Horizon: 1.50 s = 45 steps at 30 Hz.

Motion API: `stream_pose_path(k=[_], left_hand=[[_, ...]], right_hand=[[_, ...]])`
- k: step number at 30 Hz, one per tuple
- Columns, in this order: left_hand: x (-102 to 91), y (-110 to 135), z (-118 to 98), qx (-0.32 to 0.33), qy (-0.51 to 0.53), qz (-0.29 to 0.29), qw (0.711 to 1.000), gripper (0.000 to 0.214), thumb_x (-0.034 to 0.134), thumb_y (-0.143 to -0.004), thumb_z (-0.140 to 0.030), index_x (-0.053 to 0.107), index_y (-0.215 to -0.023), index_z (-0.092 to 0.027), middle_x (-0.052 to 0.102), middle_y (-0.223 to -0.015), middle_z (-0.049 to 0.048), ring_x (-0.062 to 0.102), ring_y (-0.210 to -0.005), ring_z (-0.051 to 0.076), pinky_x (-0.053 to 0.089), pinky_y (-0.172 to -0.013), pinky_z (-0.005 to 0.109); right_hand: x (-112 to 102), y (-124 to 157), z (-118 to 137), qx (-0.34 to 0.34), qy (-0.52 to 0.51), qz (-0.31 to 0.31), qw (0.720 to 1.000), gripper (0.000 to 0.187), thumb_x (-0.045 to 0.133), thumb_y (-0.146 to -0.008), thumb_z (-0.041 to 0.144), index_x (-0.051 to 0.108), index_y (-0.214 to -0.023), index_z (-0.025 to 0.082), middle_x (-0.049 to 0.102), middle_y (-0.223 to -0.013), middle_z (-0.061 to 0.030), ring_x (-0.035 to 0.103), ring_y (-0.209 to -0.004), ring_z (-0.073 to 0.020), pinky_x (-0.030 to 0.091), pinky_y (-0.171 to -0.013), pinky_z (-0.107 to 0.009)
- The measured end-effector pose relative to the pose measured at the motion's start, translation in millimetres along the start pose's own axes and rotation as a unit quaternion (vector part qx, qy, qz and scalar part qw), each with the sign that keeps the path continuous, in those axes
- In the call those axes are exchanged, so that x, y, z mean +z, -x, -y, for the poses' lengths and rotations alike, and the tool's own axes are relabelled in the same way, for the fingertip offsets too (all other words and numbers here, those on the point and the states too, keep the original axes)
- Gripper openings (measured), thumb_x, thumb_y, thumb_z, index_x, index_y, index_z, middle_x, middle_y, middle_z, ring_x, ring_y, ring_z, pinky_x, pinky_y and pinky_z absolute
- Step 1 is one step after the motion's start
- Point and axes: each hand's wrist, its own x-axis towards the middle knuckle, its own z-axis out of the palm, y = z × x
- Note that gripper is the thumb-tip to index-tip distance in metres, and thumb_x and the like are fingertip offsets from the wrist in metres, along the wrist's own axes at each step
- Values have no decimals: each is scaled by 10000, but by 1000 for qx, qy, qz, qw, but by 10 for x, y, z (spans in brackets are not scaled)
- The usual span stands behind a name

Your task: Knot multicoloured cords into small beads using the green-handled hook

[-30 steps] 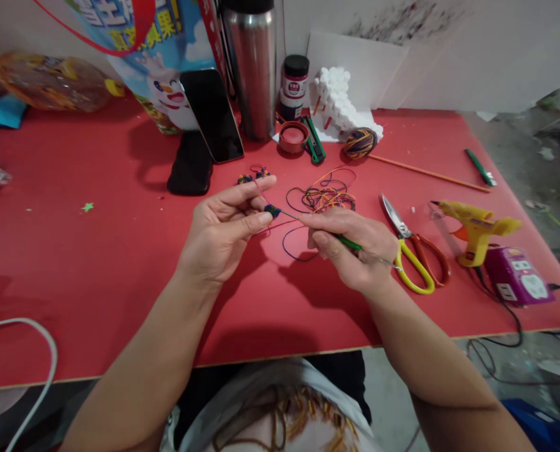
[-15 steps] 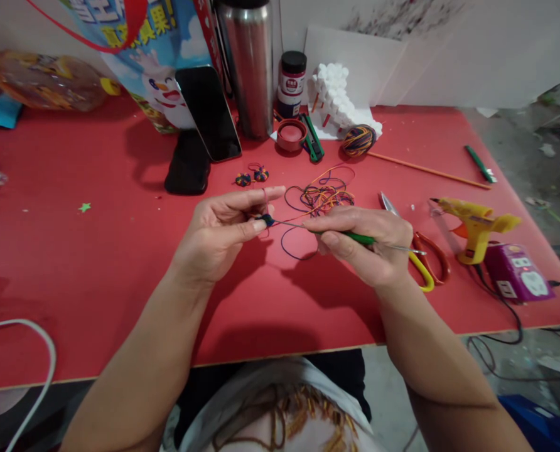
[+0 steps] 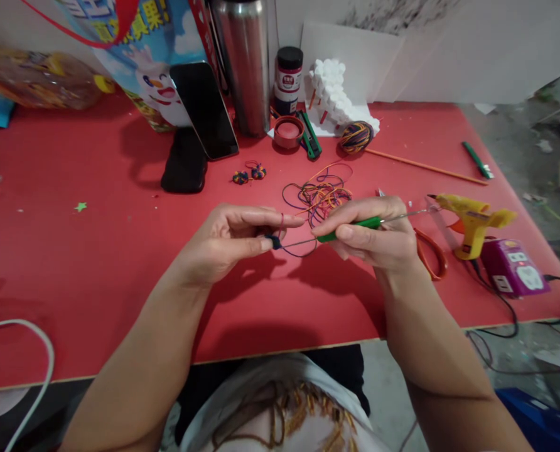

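My left hand (image 3: 228, 242) pinches a small dark crocheted piece (image 3: 275, 242) between thumb and fingers, and a pink strand loops over its stretched index finger. In my right hand (image 3: 378, 235) is a crochet hook with a green handle (image 3: 368, 223), its thin metal shaft pointing left to the piece. The tip meets the piece, though whether it sits inside a stitch I cannot tell. Behind the hands lies a loose tangle of multicoloured yarn (image 3: 324, 190). Two small finished-looking crocheted bits (image 3: 257, 172) rest farther back, left of the tangle.
A yarn ball (image 3: 356, 137) lies by an orange stick (image 3: 425, 166). To the right are red-handled scissors or pliers (image 3: 433, 254), a yellow glue gun (image 3: 475, 220) and a purple power box (image 3: 515, 267). A phone (image 3: 204, 110), steel flask (image 3: 245, 69) and green cutter (image 3: 311, 135) stand or lie behind.
Both hands have come slightly lower and nearer to me, the left also shifting right. The hook has tilted, its back end now higher. The left index finger has lowered.
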Motion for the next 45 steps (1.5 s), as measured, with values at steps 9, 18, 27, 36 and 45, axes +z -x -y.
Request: stream_pose_path(k=[9, 18, 27, 36, 45], left_hand=[[219, 1, 88, 45, 15, -115, 992, 363, 934, -827, -175, 902, -1160, -315, 849, -1091, 53, 741, -916, 151, 625, -808, 228], [272, -8, 78, 61, 59, -165, 983, 295, 882, -836, -159, 911, -1110, -266, 859, -1205, 76, 788, -985, 171, 639, -878, 248], [277, -48, 93, 69, 33, -183, 980, 346, 966, -765, -124, 917, -1058, -302, 859, -1035, 21, 743, -897, 107, 618, -840, 192], [305, -31, 129, 105, -116, -220, 963, 392, 954, -773, -150, 905, -1134, -295, 804, -986, 30, 637, -821, 131, 556, -732, 251], [406, -76, 237, 111, -47, -287, 950, 377, 936, -801, -158, 895, -1139, -319, 746, -889, -16, 615, -801, 112, 582, -796, 239]], right_hand=[[253, -85, -202, 11, -171, -89, 981, 183, 847, -927, 349, 875, -999, 182, 699, -563, 11, 442, -358, -54, 322, -348, -179], [316, -117, -296, 29, -170, -141, 975, 228, 858, -909, 377, 852, -1026, 181, 717, -604, 18, 446, -386, -47, 357, -387, -182], [342, -102, -316, 30, -171, -138, 975, 213, 852, -924, 363, 853, -1042, 185, 710, -608, 18, 462, -408, -49, 359, -399, -180], [407, -78, -228, 4, -111, -178, 978, 232, 840, -934, 390, 854, -1022, 176, 753, -630, -1, 520, -397, -69, 369, -381, -206], [502, 10, -360, -101, 47, -185, 976, 237, 728, -1045, 357, 808, -1222, 221, 728, -737, 18, 620, -549, -92, 511, -499, -225]])
